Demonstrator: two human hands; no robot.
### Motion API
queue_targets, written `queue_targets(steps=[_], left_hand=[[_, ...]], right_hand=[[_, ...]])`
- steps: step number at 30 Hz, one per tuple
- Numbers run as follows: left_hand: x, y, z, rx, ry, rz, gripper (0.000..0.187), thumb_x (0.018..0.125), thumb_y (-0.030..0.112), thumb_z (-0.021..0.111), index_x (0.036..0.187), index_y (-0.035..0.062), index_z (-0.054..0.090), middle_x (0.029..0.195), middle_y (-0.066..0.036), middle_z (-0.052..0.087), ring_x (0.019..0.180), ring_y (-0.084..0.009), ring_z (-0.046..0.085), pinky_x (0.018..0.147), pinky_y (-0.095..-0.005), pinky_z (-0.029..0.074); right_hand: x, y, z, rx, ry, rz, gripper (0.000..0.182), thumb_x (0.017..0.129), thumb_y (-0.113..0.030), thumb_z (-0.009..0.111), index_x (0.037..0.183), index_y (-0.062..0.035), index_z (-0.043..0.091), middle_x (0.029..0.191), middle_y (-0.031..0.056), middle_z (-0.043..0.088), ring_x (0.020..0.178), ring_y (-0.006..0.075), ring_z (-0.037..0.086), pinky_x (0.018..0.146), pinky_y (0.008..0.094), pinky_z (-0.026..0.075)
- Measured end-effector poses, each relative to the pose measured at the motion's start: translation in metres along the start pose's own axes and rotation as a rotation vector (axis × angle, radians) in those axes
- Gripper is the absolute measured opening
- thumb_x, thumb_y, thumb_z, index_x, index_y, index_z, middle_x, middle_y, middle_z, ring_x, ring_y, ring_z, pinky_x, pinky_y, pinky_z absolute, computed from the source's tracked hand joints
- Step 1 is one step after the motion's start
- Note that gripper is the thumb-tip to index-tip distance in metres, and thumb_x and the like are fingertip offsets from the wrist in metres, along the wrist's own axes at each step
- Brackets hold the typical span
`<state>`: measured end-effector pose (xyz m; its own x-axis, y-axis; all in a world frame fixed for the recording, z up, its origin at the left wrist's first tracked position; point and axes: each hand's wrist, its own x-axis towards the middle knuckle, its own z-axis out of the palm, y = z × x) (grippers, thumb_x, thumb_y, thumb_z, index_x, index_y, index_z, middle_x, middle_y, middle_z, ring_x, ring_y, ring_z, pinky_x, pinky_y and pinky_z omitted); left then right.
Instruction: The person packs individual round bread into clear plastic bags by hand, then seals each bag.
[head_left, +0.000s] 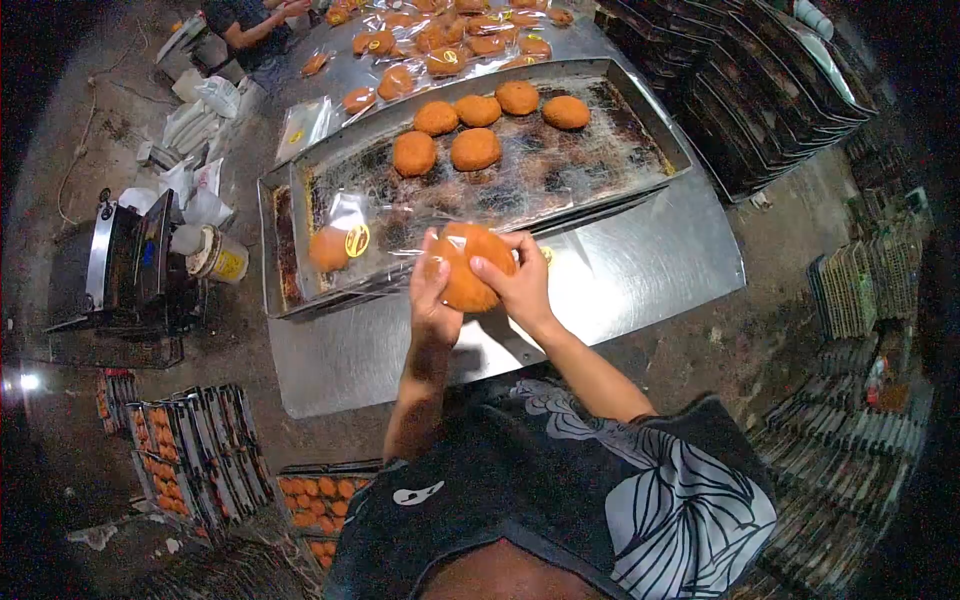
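Note:
An orange-brown bread bun (474, 257) is gripped from both sides in front of me, over the near edge of a baking tray. My left hand (432, 291) has its fingers wrapped round the bun's left side. On the other side, my right hand (516, 285) presses its thumb onto the top. Shiny clear plastic shows over the bun's upper left. Inside the worn metal baking tray (560, 205) lie several bare buns (475, 149) toward the back. A bun in a clear bag (327, 249) with a yellow label rests in the tray's left part.
Many bagged buns (446, 61) cover the far part of the metal table (640, 260). Clear bags (303, 130) lie left of the tray. A co-worker's arm (257, 33) shows at the back left. Stacked dark trays (745, 95) rise at right; racks of buns (165, 455) stand lower left.

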<state>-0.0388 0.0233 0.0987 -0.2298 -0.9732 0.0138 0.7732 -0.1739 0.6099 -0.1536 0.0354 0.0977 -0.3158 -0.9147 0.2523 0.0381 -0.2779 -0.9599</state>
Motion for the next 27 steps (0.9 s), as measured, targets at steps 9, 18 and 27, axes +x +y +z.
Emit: queue_targets(steps=[9,18,27], left_hand=[[0.006,-0.019,0.001,0.053,0.041,0.174,0.048,0.079,-0.002,0.047,0.124,0.001,0.031,0.119,-0.012,0.043,0.111,-0.0238,0.041,0.097,-0.0389,0.031],[0.002,-0.009,-0.002,-0.118,-0.13,-0.159,0.048,0.089,0.033,0.03,0.124,0.0011,0.032,0.125,-0.016,0.038,0.115,-0.0292,0.038,0.098,-0.0412,0.029],[0.008,-0.02,0.014,-0.058,-0.02,-0.123,0.046,0.087,0.031,0.033,0.121,0.0005,0.035,0.12,-0.016,0.043,0.111,-0.029,0.043,0.095,-0.0429,0.032]], right_hand=[[-0.003,0.004,0.011,-0.075,0.296,0.002,0.043,0.068,-0.012,0.07,0.1,-0.001,0.045,0.09,0.0066,0.047,0.085,0.0127,0.046,0.077,0.027,0.04],[-0.012,-0.005,-0.002,0.156,0.148,0.011,0.072,0.067,-0.01,0.07,0.123,-0.0003,0.026,0.111,0.0126,0.042,0.107,0.0199,0.039,0.095,0.0313,0.03],[-0.006,0.001,-0.006,-0.269,0.193,-0.26,0.064,0.07,-0.026,0.067,0.115,0.0012,0.031,0.112,0.0167,0.039,0.106,0.029,0.038,0.093,0.0383,0.028]])
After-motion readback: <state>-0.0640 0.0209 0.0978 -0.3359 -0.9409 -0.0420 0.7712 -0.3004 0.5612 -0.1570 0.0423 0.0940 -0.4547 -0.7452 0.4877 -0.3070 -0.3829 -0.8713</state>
